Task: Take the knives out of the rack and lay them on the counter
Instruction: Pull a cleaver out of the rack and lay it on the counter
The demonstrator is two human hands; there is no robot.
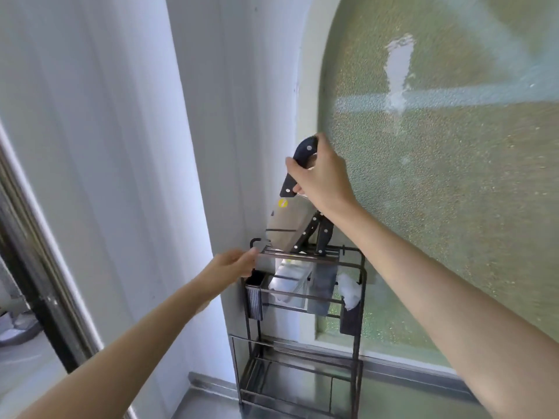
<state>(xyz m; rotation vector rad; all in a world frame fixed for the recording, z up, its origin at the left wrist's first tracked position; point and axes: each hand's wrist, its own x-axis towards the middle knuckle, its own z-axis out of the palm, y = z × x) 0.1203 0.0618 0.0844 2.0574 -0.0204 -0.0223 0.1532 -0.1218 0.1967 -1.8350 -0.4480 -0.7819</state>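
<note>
A black wire rack (358, 297) stands on the counter in the corner by a frosted window. My right hand (320, 173) grips the black riveted handle of a wide cleaver (286, 226) and holds it tilted, its blade partly out of the slots at the rack's top. The blade carries a yellow sticker. Two other knives (323, 234) with black handles stand in the slots behind it, their blades hanging down inside the rack. My left hand (233, 266) holds the rack's top left corner.
A dark cup (253, 296) hangs on the rack's left side and a white crumpled cloth (349, 290) on its right. The steel counter (211, 397) runs below. A white wall is on the left and the frosted window (453, 176) on the right.
</note>
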